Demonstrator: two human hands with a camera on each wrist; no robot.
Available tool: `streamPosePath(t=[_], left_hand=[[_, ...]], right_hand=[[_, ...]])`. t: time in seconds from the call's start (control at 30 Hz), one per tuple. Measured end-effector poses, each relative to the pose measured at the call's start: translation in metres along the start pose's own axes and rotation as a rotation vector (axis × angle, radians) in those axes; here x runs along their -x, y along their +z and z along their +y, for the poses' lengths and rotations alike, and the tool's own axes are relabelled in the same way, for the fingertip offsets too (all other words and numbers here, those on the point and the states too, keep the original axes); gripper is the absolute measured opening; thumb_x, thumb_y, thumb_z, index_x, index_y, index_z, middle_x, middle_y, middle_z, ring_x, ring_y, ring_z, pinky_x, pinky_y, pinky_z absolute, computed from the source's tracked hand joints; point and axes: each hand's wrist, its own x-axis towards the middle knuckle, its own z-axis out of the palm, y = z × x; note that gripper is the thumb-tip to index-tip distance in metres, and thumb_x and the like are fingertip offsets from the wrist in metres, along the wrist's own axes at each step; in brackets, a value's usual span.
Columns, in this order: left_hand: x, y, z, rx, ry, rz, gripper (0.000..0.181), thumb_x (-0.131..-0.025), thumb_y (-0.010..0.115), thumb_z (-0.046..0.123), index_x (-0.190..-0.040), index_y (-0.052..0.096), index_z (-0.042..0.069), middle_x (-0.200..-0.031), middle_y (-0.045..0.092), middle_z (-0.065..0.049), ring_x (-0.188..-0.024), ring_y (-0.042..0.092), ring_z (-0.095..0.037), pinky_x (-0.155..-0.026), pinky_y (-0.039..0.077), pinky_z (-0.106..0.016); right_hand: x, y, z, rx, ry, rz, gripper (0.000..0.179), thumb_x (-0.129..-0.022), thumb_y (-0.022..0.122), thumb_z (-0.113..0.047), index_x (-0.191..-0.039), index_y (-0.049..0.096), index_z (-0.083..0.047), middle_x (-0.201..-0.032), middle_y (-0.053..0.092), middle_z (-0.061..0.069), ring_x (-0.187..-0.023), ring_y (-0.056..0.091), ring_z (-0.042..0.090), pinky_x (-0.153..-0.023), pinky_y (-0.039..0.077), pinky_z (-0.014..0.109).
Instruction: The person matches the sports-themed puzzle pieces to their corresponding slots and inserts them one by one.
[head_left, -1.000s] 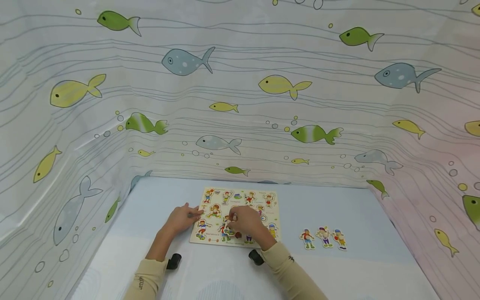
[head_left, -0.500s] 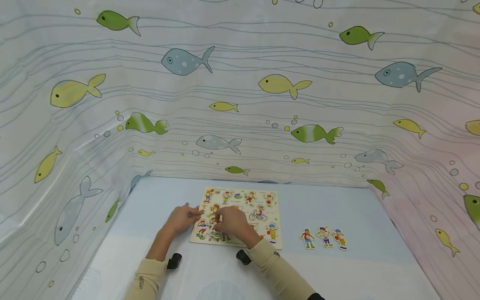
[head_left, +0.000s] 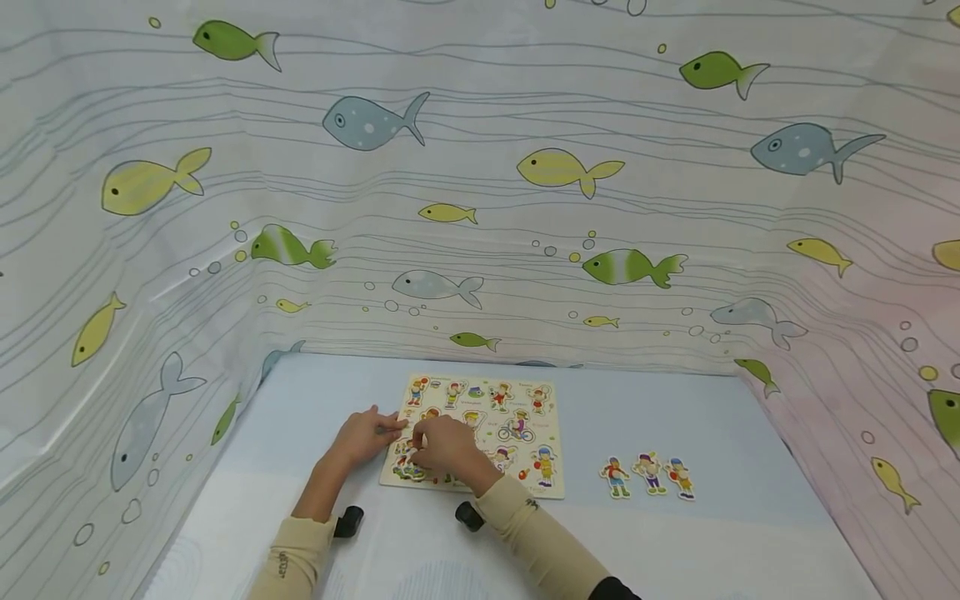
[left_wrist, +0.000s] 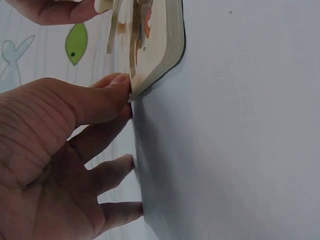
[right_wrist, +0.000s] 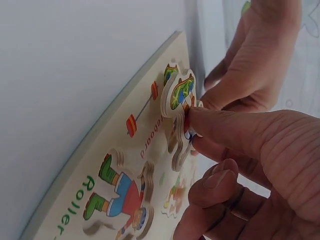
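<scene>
At the nearest, two beige sleeves (head_left: 543, 542), with a black device (head_left: 470, 516) beside each cuff. A little farther, the right hand (head_left: 447, 450), with thumb and index finger in a pinch on a thin wooden figure piece (right_wrist: 182, 92) and other fingers bent toward the palm. For this piece, a place over the near left corner of the puzzle board (right_wrist: 125, 147), above the skateboard spot; from these views, not possible to tell whether touching the board or apart. At the left edge of the board, the left hand (head_left: 365, 436), with fingers extended and spread, and the thumb just touching this edge. Near the held piece, a printed figure in green boots (right_wrist: 120, 192). On the bench (head_left: 600, 550), to the right of the board, three loose figure pieces (head_left: 650, 474), side by side. Along the far side of the board, a row of coloured sport figures (head_left: 500, 396). Behind everything, a pale backdrop (head_left: 480, 117) with fish and wavy lines.
</scene>
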Motion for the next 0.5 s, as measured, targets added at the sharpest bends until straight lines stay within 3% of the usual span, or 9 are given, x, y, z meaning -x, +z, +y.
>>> streamPosePath(t=[0.23,0.5], left_hand=[[-0.0020,0.0023,-0.0019,-0.010,0.031,0.015,0.024,-0.090,0.072,0.018,-0.114,0.075,0.012,-0.130,0.062,-0.014,-0.134,0.037,-0.051,-0.108,0.030,-0.064],[-0.0024,0.0036,-0.0037,-0.023,0.013,0.011,0.025,-0.090,0.073,0.019,-0.114,0.075,0.013,-0.131,0.060,-0.018,-0.133,0.037,-0.051,-0.107,0.031,-0.063]], right_hand=[[-0.0040,0.0057,-0.0045,-0.018,-0.011,0.008,0.022,-0.084,0.079,-0.033,-0.075,0.062,-0.024,-0.066,0.054,-0.011,-0.055,0.048,0.008,-0.048,0.038,0.025],[-0.0068,0.0100,-0.0094,-0.031,-0.014,0.020,0.022,-0.085,0.078,-0.030,-0.074,0.061,-0.022,-0.065,0.053,-0.012,-0.053,0.046,0.007,-0.045,0.035,0.023]])
